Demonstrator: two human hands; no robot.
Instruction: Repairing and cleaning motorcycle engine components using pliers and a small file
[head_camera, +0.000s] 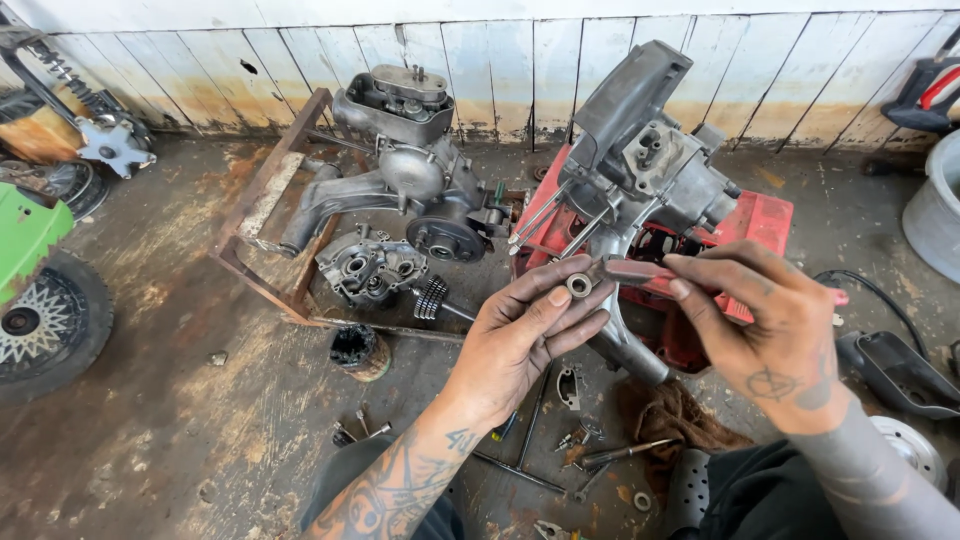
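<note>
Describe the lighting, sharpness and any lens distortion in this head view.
Head view: soft, even daylight, no hard shadows or glare; the left hand, the small bearing it pinches and the right hand are sharp; the plank wall bows and the tyre stretches at the edge, a sign of wide-angle distortion.

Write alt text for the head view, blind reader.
Seen from above, a person's left hand holds a small ring-shaped bearing at its fingertips while the right hand brings a reddish tool handle up to it. Behind them a stripped engine lies on a red stand, with a second engine, loose parts and tools on the grimy floor.
</note>
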